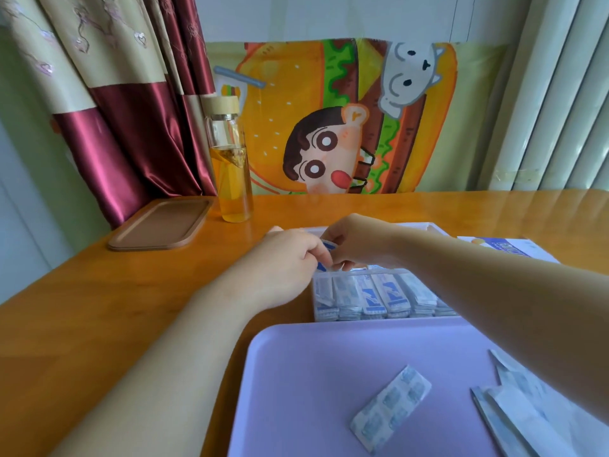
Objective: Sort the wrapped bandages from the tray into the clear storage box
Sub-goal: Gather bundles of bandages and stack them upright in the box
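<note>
Over the far left corner of the clear storage box (389,271), both hands meet on one wrapped bandage (328,247). The left hand (290,255) pinches its lower edge and the right hand (356,245) curls its fingers round the upper part, holding it upright above the filed rows. The box sits on the table (131,308) just behind the lavender tray (313,374), where a flat strip (392,407) and a loose heap (514,413) at the right edge are not yet sorted. These paper packets look nearly weightless, thin and floppy. They would likely buckle if pushed end-on and slide on the smooth tray. A light pinch on the long edges, near the middle, should keep one straight for slotting in.
</note>
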A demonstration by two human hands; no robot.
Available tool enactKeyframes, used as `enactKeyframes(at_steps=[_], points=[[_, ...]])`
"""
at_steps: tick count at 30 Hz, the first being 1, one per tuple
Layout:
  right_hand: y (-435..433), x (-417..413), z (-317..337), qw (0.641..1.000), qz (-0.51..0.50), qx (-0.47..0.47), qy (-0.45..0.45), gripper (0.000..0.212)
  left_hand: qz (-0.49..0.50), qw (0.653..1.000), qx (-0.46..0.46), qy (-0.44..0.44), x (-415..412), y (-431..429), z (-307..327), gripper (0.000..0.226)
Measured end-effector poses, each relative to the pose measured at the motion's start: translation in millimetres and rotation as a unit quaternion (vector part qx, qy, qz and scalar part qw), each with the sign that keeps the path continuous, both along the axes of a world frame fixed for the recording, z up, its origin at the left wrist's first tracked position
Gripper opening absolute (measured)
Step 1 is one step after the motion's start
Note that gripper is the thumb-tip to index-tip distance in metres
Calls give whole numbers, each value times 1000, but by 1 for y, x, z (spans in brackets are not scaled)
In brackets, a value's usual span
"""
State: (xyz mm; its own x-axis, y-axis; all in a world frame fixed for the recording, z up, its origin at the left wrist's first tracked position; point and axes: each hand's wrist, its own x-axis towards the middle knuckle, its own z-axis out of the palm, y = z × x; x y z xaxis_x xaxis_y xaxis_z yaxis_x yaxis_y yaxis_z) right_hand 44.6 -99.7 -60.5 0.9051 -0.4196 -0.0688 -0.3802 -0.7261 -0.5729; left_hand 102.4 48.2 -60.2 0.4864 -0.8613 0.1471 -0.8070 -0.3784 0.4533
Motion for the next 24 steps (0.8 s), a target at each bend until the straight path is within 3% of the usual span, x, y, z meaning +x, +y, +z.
enactKeyframes(at_steps=[4, 10, 12, 17, 24], points=[[6, 0, 0, 996, 52, -69, 20, 25, -17, 995, 69, -74, -2, -7, 16, 43], [-3, -14, 16, 997, 76, -22, -13, 38, -34, 969, 194, -149, -6, -28, 34, 42], [-10, -20, 20, 998, 52, -47, -9, 34, -38, 960, 230, -157, -6, -33, 37, 39], [-16, -25, 19, 978, 42, -129, 162, 34, -46, 944, 289, -151, -7, -49, 39, 40], [-15, -8, 5, 975, -2, -122, 187, 43, -34, 924, 346, -159, -5, -71, 41, 31]])
